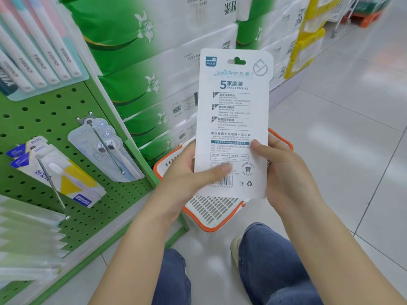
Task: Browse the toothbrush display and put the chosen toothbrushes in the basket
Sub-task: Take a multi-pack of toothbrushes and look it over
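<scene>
A white toothbrush pack (233,119) is held upright between both hands, its printed back turned toward the camera and its long axis running near vertical, the hang hole at the top and the barcode at the bottom. The lower left edge is gripped by the left hand (189,172), whose thumb is laid across the card just above the barcode while the fingers are curled behind. The lower right edge is pinched by the right hand (284,170), thumb pressed on the printed face, fingers hidden behind. Both forearms are stretched forward and converge on the pack. Directly beneath the hands an orange-rimmed white basket (211,212) is seen on the floor. Left of the left hand, packaged toothbrushes (66,172) are hung on a green pegboard (44,115). Beyond the pack, green and white tissue packs (141,69) are stacked.
</scene>
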Motion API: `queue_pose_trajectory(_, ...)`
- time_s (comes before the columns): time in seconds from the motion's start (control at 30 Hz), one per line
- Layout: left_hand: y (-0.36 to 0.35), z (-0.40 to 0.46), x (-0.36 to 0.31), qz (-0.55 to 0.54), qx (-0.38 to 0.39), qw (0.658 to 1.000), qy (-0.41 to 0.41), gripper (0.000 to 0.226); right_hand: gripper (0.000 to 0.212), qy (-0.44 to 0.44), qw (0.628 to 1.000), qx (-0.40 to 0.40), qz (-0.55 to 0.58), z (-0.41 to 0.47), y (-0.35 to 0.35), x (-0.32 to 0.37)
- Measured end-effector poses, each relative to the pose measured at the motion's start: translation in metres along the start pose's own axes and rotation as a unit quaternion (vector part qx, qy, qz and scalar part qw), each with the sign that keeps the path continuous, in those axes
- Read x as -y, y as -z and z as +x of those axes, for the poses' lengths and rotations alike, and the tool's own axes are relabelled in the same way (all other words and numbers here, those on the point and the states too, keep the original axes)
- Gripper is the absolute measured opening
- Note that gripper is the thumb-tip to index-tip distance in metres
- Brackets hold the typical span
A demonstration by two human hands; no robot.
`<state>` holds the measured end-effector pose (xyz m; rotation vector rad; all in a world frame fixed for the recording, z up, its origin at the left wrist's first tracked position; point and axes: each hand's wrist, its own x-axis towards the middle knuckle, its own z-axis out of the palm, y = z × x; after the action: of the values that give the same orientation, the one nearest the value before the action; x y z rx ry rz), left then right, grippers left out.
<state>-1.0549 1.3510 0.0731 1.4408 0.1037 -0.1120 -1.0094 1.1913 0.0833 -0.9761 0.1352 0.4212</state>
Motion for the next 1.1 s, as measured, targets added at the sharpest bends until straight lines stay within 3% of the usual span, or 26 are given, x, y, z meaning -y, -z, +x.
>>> queue_pose_trajectory(0.1,-0.001,0.002,0.008,0.055,-0.024,0.998,-0.012,0.064,0.032,0.004,1.0,-0.006,-0.006,-0.003,-0.001,0.0)
queue_pose_trajectory(0.33,-0.004,0.003,0.009,0.053,-0.068,0.996,-0.014,0.058,0.033,0.039,0.998,-0.008,-0.047,-0.007,-0.005,0.005)
queue_pose_trajectory(0.5,-0.006,0.003,0.006,0.043,-0.065,0.997,-0.015,0.054,0.029,0.088,0.987,-0.021,-0.134,-0.009,-0.005,0.005)
queue_pose_trajectory(0.73,-0.01,0.003,0.006,0.042,-0.038,0.998,0.0,0.045,0.022,0.098,0.986,-0.047,-0.125,-0.011,-0.008,0.007)
queue_pose_trajectory(0.87,-0.011,0.001,0.0,-0.017,-0.03,0.999,0.023,0.021,0.022,0.082,0.989,-0.04,-0.116,-0.012,-0.007,0.008)
queue_pose_trajectory(1.1,-0.007,0.003,-0.008,-0.103,-0.114,0.988,-0.015,0.019,0.025,0.045,0.983,0.002,-0.179,-0.008,-0.006,0.001)
